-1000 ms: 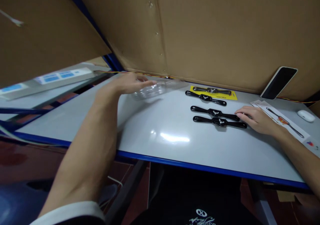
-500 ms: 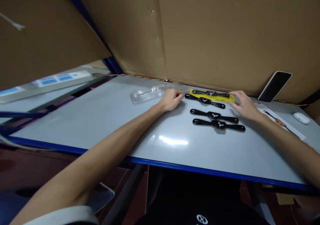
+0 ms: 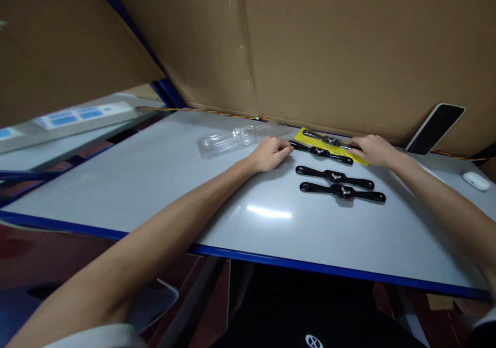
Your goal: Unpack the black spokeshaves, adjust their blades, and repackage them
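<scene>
My left hand (image 3: 270, 153) is closed, its fingertips at the left end of a black spokeshave (image 3: 320, 152). Just behind that tool lies a yellow card (image 3: 302, 138) with a darker, greyish spokeshave (image 3: 331, 141) on it. My right hand (image 3: 372, 149) has its fingers curled over the right end of this greyish spokeshave, hiding the handle's tip. Nearer to me, two more black spokeshaves lie side by side, an upper one (image 3: 354, 182) and a lower one (image 3: 366, 195). Left of my left hand rests a clear plastic blister shell (image 3: 222, 141).
A phone (image 3: 436, 129) leans against the cardboard wall (image 3: 349, 53) at the right. Near it are a white mouse (image 3: 476, 181) and a white sheet partly behind my right arm. A power strip (image 3: 77, 118) lies on the left. The table has a blue front edge (image 3: 271, 259).
My left hand has moved right onto the end of the black spokeshave. My right hand's fingers have closed over the handle on the yellow card. The view has shifted slightly.
</scene>
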A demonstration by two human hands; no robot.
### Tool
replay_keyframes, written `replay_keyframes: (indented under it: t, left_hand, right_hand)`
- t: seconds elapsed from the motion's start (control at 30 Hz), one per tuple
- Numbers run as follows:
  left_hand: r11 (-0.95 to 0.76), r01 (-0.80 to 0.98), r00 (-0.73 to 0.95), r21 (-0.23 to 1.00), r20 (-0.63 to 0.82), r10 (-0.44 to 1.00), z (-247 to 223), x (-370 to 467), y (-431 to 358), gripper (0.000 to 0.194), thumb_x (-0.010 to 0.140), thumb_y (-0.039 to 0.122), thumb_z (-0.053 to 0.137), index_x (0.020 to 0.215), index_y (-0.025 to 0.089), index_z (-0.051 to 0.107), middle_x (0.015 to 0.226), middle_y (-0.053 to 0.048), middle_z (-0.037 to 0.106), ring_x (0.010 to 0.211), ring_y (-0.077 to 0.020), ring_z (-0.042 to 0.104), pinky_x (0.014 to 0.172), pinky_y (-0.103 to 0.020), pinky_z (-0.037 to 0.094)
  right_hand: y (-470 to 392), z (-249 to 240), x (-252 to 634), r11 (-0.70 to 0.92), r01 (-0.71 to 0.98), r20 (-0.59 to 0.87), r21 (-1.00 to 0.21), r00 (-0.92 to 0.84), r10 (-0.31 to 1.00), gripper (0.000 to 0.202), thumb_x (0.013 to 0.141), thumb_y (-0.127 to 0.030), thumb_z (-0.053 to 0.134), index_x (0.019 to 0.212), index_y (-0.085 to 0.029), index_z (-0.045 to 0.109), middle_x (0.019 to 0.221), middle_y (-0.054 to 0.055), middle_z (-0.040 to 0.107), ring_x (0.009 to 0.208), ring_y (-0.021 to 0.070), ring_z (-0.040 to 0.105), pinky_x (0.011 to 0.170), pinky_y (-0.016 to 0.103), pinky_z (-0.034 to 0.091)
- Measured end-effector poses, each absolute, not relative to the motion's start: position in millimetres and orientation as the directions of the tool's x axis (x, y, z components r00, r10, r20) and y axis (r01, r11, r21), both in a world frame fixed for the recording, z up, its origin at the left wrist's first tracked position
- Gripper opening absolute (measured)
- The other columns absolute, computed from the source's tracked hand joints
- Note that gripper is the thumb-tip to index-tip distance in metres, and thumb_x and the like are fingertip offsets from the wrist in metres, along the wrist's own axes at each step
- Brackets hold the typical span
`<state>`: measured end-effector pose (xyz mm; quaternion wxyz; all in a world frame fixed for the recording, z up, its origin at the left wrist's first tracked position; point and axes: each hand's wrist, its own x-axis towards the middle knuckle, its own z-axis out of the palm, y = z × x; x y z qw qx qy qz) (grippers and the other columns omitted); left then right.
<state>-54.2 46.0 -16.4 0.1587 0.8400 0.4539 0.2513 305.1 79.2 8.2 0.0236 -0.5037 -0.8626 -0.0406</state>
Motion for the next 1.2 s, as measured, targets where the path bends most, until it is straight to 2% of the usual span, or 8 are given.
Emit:
replay_keyframes:
  t: [0.1,0.27,0.57,0.73,0.83,0.97,1.13,1.2]
  left_hand:
    - [-0.528,0.682,0.478,0.506,0.237,0.845,-14.9,-54.6,43.6,0.05,0.091,0.056,0.039,0.067,0.019,0.062,0.055,0.0,0.053,0.055,-0.0157,0.045,0.06,-0.031,0.034]
    - [-0.518,0.711,0.441,0.476,0.272,0.855,-15.5,-55.3,43.8,0.053,0.093,0.053,0.039,0.069,0.017,0.068,0.058,-0.003,0.06,0.057,-0.0172,0.051,0.062,-0.031,0.037]
    - [-0.461,0.774,0.344,0.433,0.324,0.881,-18.1,-54.5,41.7,0.05,0.09,0.052,0.048,0.092,0.012,0.077,0.061,-0.004,0.059,0.06,-0.0206,0.054,0.07,-0.036,0.043]
    - [-0.575,0.774,0.435,0.265,0.437,0.788,-27.9,-56.7,47.0,0.054,0.093,0.051,0.046,0.117,0.013,0.077,0.104,-0.015,0.067,0.095,-0.0303,0.062,0.091,-0.047,0.051]
    - [-0.619,0.765,0.495,0.179,0.452,0.742,-34.6,-57.9,52.6,0.06,0.098,0.052,0.044,0.141,0.016,0.066,0.141,-0.02,0.056,0.12,-0.0352,0.055,0.108,-0.055,0.045]
    - [-0.606,0.777,0.534,0.169,0.33,0.778,-38.1,-59.0,56.5,0.066,0.104,0.056,0.037,0.156,0.02,0.052,0.163,-0.019,0.042,0.14,-0.0408,0.044,0.115,-0.062,0.037]
    - [-0.556,0.803,0.532,0.215,0.163,0.831,-35.2,-58.6,55.9,0.069,0.105,0.062,0.03,0.164,0.026,0.04,0.172,-0.015,0.034,0.154,-0.0423,0.034,0.117,-0.065,0.034]
    - [-0.543,0.811,0.526,0.218,0.133,0.84,-33.8,-57.0,55.4,0.07,0.105,0.062,0.029,0.165,0.026,0.037,0.173,-0.015,0.031,0.157,-0.0415,0.031,0.12,-0.065,0.031]
  right_hand:
    - [77.2,4.5,305.3,0.474,0.877,0.117,-0.075,-0.464,0.878,0.036,0.097,-0.049,0.055,0.106,-0.02,0.074,0.107,0.014,0.078,0.093,0.0302,0.071,0.083,0.04,0.052]
    - [68.3,-12.9,308.4,0.415,0.884,0.242,-0.216,-0.363,0.9,0.04,0.093,-0.052,0.057,0.107,-0.017,0.069,0.109,0.017,0.077,0.095,0.031,0.07,0.083,0.041,0.051]
    - [67.0,5.6,308.1,0.377,0.857,0.211,-0.352,-0.319,0.924,0.036,0.087,-0.055,0.062,0.086,-0.02,0.07,0.087,0.01,0.076,0.08,0.0271,0.067,0.074,0.04,0.049]
    - [65.2,16.0,308.5,0.226,0.742,0.06,-0.631,-0.244,0.968,0.042,0.086,-0.064,0.065,0.082,-0.022,0.069,0.089,0.012,0.077,0.08,0.0281,0.069,0.071,0.042,0.056]
    - [63.9,12.7,312.1,0.029,0.564,-0.143,-0.825,-0.26,0.955,0.039,0.089,-0.061,0.061,0.09,-0.023,0.069,0.097,0.016,0.078,0.081,0.0307,0.073,0.071,0.046,0.061]
    - [62.1,8.4,319.5,-0.096,0.386,-0.225,-0.918,-0.306,0.925,0.041,0.093,-0.053,0.052,0.114,-0.022,0.069,0.097,0.017,0.078,0.086,0.0342,0.075,0.072,0.049,0.063]
    - [57.9,18.0,327.9,-0.161,0.252,-0.249,-0.954,-0.375,0.893,0.079,0.095,-0.077,0.028,0.135,-0.019,0.064,0.105,0.019,0.078,0.096,0.0403,0.075,0.078,0.058,0.063]
    - [55.4,19.8,328.3,-0.181,0.211,-0.253,-0.961,-0.391,0.885,0.08,0.092,-0.081,0.036,0.136,-0.02,0.063,0.11,0.02,0.077,0.099,0.0418,0.074,0.078,0.06,0.063]
